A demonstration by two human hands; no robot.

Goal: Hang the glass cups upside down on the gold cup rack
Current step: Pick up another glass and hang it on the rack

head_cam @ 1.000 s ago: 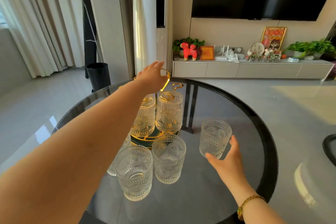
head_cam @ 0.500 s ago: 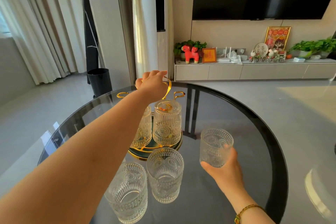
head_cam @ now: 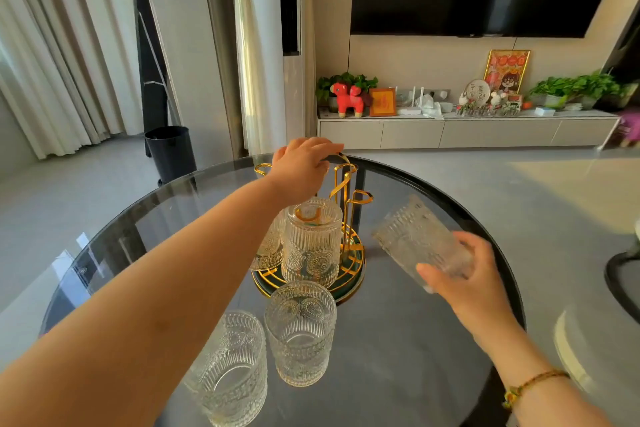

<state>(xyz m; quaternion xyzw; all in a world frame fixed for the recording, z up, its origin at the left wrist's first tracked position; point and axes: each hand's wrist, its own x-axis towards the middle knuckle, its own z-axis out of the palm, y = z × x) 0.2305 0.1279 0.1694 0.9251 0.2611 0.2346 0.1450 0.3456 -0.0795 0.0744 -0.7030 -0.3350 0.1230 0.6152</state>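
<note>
A gold cup rack [head_cam: 349, 204] on a dark green round base stands in the middle of the round glass table [head_cam: 408, 340]. My left hand [head_cam: 301, 166] grips the rack's top handle. Two glass cups hang upside down on it: one in front [head_cam: 311, 243], one partly hidden behind my left arm [head_cam: 268, 246]. My right hand [head_cam: 460, 274] holds a ribbed glass cup [head_cam: 415, 239] lifted off the table and tilted, to the right of the rack. Two more cups stand upright near me: a middle one [head_cam: 300, 333] and a left one [head_cam: 230, 367].
The table's black rim [head_cam: 446, 191] curves around the far and right sides. A black bin [head_cam: 171, 152] stands on the floor at the left. A low TV cabinet [head_cam: 464, 132] with ornaments lines the far wall.
My right hand has closed on the right-hand cup, lifted it off the table and tilted it. My left hand stays on the rack's handle.
</note>
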